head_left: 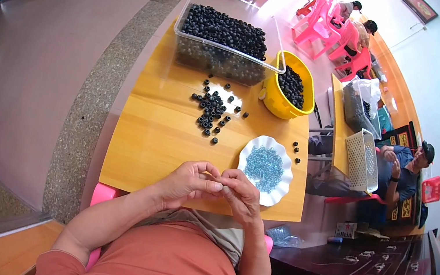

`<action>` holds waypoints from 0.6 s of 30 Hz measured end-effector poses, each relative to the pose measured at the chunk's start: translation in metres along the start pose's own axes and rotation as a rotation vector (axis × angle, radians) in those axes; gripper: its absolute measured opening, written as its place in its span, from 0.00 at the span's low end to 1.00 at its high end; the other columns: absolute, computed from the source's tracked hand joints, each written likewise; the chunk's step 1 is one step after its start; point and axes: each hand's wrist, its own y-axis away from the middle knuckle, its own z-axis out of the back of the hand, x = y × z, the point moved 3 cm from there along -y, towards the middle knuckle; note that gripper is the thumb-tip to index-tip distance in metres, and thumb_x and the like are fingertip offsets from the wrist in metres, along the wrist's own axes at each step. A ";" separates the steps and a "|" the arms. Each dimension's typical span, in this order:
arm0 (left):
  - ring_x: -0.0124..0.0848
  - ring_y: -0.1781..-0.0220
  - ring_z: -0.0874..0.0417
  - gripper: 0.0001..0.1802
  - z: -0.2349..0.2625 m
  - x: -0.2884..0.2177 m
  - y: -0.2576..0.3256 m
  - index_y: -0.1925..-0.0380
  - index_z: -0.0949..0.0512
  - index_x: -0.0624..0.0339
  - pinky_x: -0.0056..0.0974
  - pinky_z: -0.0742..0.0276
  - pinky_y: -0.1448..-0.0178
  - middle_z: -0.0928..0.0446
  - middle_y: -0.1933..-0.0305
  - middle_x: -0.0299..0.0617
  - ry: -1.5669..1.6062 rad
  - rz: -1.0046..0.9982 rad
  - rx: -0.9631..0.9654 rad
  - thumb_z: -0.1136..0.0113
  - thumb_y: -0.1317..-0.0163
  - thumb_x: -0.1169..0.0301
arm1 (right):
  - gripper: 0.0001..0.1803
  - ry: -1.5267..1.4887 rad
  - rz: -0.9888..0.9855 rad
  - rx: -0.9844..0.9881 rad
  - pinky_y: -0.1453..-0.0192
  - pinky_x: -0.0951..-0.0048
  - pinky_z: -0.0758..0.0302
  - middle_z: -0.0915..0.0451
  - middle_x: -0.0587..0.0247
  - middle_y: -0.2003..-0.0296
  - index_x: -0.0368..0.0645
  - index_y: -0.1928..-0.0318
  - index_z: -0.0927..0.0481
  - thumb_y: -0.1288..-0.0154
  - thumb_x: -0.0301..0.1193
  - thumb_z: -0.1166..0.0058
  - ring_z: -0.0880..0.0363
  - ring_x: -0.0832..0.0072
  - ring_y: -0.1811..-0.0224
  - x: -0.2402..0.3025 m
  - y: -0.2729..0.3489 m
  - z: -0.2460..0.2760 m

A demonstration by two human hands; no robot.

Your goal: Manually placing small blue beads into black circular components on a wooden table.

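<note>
My left hand [186, 183] and my right hand [243, 196] meet over the near edge of the wooden table [142, 141]. Thumbs and fingertips are pinched together and almost touch. Whatever sits between them is too small or hidden to make out. Just beyond my right hand stands a white scalloped plate [286, 180] full of small pale-blue clear pieces [264, 168]. Farther up the table lie loose black ring-like parts [211, 110] in a scattered heap, with a few more right of the plate.
A clear plastic bin [210, 60] of black parts stands at the table's far end, beside a yellow tub [285, 109] holding more. To the right, a person [402, 170] sits by another table with a white basket [361, 162]. Pink chairs [316, 30] and other people are farther back.
</note>
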 end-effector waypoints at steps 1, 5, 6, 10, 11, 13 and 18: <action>0.27 0.57 0.17 0.10 0.000 0.000 0.000 0.58 0.25 0.60 0.29 0.18 0.52 0.21 0.59 0.40 -0.001 -0.001 0.000 0.37 0.39 0.78 | 0.08 0.000 0.001 0.000 0.60 0.78 0.26 0.23 0.59 0.59 0.35 0.56 0.18 0.36 0.17 0.44 0.24 0.76 0.62 -0.002 0.002 -0.002; 0.28 0.56 0.17 0.10 0.001 0.003 -0.001 0.57 0.23 0.60 0.31 0.18 0.51 0.19 0.59 0.41 -0.002 -0.048 -0.083 0.37 0.38 0.77 | 0.11 -0.019 0.011 -0.207 0.60 0.78 0.25 0.22 0.57 0.61 0.37 0.58 0.19 0.42 0.18 0.37 0.22 0.74 0.63 -0.008 0.007 -0.005; 0.28 0.56 0.17 0.09 0.002 0.003 -0.001 0.57 0.22 0.61 0.32 0.17 0.51 0.19 0.59 0.40 0.005 -0.066 -0.121 0.37 0.37 0.77 | 0.13 0.133 0.103 -0.241 0.62 0.78 0.24 0.22 0.57 0.62 0.37 0.58 0.19 0.45 0.18 0.35 0.22 0.75 0.65 -0.003 0.005 -0.006; 0.29 0.57 0.17 0.07 0.001 0.001 0.000 0.59 0.21 0.61 0.34 0.17 0.50 0.19 0.59 0.40 0.037 -0.086 -0.132 0.37 0.37 0.76 | 0.15 0.236 0.151 -0.260 0.65 0.77 0.25 0.22 0.56 0.61 0.36 0.58 0.20 0.47 0.17 0.33 0.21 0.76 0.69 0.012 -0.001 -0.014; 0.29 0.57 0.17 0.06 0.001 0.001 0.000 0.60 0.21 0.61 0.35 0.17 0.50 0.19 0.60 0.40 0.038 -0.082 -0.140 0.37 0.36 0.76 | 0.16 0.312 0.181 -0.295 0.66 0.76 0.25 0.22 0.55 0.62 0.36 0.58 0.20 0.48 0.17 0.33 0.21 0.75 0.70 0.013 0.000 -0.016; 0.29 0.57 0.17 0.05 0.001 0.003 -0.001 0.61 0.21 0.61 0.35 0.17 0.50 0.19 0.60 0.40 0.041 -0.078 -0.147 0.37 0.36 0.75 | 0.16 0.389 0.211 -0.330 0.67 0.76 0.24 0.21 0.55 0.63 0.36 0.58 0.20 0.49 0.17 0.33 0.21 0.74 0.72 0.013 0.001 -0.017; 0.29 0.59 0.17 0.04 0.003 0.005 -0.002 0.63 0.21 0.61 0.37 0.17 0.49 0.19 0.61 0.40 0.080 -0.087 -0.109 0.39 0.34 0.73 | 0.15 0.418 0.214 -0.323 0.67 0.75 0.24 0.21 0.54 0.63 0.36 0.57 0.20 0.47 0.17 0.34 0.21 0.71 0.70 0.014 0.000 -0.018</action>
